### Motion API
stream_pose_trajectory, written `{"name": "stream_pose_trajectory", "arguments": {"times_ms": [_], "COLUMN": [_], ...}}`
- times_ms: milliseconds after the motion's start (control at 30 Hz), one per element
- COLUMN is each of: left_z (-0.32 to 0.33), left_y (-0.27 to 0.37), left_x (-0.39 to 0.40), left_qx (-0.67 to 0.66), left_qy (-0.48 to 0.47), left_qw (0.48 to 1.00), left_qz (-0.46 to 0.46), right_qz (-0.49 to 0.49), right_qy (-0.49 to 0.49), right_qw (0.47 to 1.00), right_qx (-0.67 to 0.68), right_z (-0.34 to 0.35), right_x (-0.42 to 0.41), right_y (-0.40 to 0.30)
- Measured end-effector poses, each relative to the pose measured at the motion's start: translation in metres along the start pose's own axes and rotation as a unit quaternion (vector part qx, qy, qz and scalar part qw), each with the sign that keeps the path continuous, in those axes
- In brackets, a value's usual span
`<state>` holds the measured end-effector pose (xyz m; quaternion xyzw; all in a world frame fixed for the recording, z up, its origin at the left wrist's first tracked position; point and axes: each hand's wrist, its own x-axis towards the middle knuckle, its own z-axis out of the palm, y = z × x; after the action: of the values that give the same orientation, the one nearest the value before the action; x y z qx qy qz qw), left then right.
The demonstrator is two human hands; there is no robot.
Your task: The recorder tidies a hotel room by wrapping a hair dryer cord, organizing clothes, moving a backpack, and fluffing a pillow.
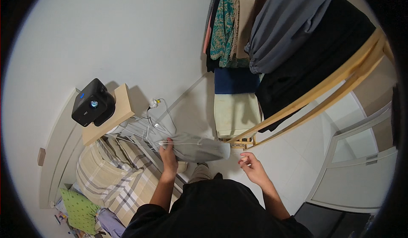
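Note:
My left hand (169, 157) grips the gathered left end of a grey fabric garment (199, 148), whose pale drawstring runs along its upper side. The garment is blurred and stretches rightward in front of me, ending in a whitish edge. To the right of that edge is my right hand (251, 168), raised with fingers curled and apart, not touching the garment. Beyond the garment, folded cream cloth (237, 113) and a folded navy cloth (236, 80) lie on a wooden rack.
Clothes hang from a wooden rack (306, 99) at the upper right. A black projector (90, 102) stands on a wooden shelf (122, 113) at the left. Below are a bed with plaid bedding (95, 174) and a green pillow (78, 211). A white cable (169, 113) hangs near the wall.

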<state>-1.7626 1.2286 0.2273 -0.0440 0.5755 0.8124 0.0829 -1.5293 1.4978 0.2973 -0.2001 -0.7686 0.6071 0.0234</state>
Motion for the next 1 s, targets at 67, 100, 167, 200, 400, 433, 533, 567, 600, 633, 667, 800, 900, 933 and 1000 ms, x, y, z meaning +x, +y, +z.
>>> {"name": "stream_pose_trajectory", "arguments": {"times_ms": [67,100,167,200,400,433,533,567,600,633,667,800,900,933,1000], "left_z": [0.022,0.027,0.011,0.015,0.044,0.054,0.101,0.113,0.122,0.128,0.138,0.18,0.226,0.24,0.25], "left_y": [0.024,0.032,0.015,0.012,-0.038,-0.044,-0.04,-0.046,-0.06,-0.078,-0.098,-0.194,-0.239,-0.262,-0.32], "left_x": [0.012,0.016,0.038,0.046,0.093,0.102,0.114,0.123,0.134,0.144,0.151,0.174,0.168,0.169,0.183], "left_qx": [-0.048,-0.093,-0.107,-0.147,-0.191,-0.191,-0.177,-0.182,-0.192,-0.203,-0.208,-0.171,-0.094,-0.065,-0.043], "left_qy": [0.007,0.015,0.012,0.007,0.002,-0.006,-0.023,-0.023,-0.058,-0.093,-0.092,-0.067,-0.065,-0.07,-0.067], "left_qw": [0.999,0.995,0.991,0.98,0.954,0.956,0.942,0.941,0.927,0.911,0.909,0.882,0.861,0.86,0.863], "left_qz": [-0.023,-0.041,-0.079,-0.135,-0.233,-0.221,-0.285,-0.284,-0.316,-0.346,-0.35,-0.434,-0.495,-0.501,-0.499], "right_qz": [0.053,0.054,0.064,0.084,0.133,0.133,0.166,0.168,0.197,0.226,0.256,0.341,0.367,0.371,0.378], "right_qy": [0.027,0.027,0.059,0.069,0.06,0.065,0.024,0.009,0.006,0.002,0.001,0.037,0.103,0.129,0.153], "right_qw": [0.998,0.997,0.993,0.991,0.989,0.989,0.981,0.979,0.974,0.968,0.961,0.938,0.918,0.912,0.907], "right_qx": [-0.037,-0.038,-0.077,-0.073,0.016,0.012,-0.102,-0.115,-0.114,-0.113,-0.102,0.055,0.108,0.114,0.109], "right_z": [-0.011,-0.015,-0.02,-0.022,-0.013,-0.012,-0.008,-0.007,-0.006,-0.005,-0.004,-0.008,-0.016,-0.018,-0.022], "right_x": [0.002,0.004,0.013,0.02,0.051,0.055,0.055,0.053,0.051,0.048,0.044,0.027,0.008,0.0,-0.007], "right_y": [0.02,0.028,0.04,0.044,0.052,0.056,0.091,0.102,0.096,0.09,0.089,0.08,0.081,0.079,0.074]}}
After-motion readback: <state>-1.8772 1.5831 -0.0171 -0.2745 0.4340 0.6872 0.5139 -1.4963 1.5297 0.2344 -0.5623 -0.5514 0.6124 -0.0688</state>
